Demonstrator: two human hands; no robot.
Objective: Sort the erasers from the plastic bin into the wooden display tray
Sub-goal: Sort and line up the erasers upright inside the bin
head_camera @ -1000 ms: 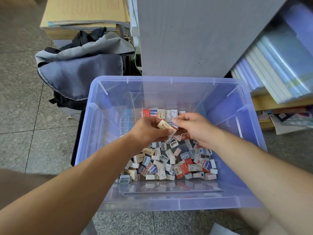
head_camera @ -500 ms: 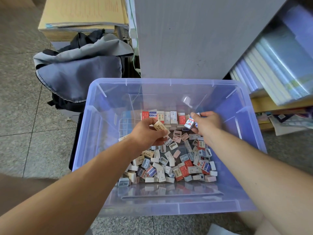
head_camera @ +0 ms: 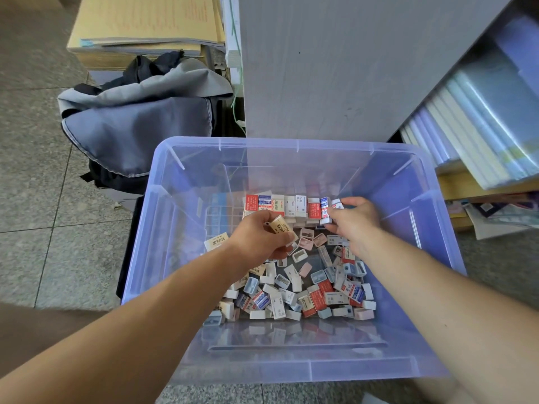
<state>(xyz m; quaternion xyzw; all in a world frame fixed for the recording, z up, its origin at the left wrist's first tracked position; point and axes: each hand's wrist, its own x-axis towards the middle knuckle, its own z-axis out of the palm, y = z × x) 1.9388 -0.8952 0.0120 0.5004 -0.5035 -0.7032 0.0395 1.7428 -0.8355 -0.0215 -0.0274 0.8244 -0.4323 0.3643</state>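
While both hands work inside the plastic bin (head_camera: 163,217), I add to the upright row of erasers (head_camera: 287,206) at its far wall.

My right hand (head_camera: 354,221) pinches a white eraser (head_camera: 335,204) against the row's end; my left hand (head_camera: 259,237) is closed around a tan eraser (head_camera: 279,225). I judge them light, stiff and slick-sleeved, best pinched across the narrow sides. The loose pile (head_camera: 306,287) lies nearer me. I see no wooden tray.
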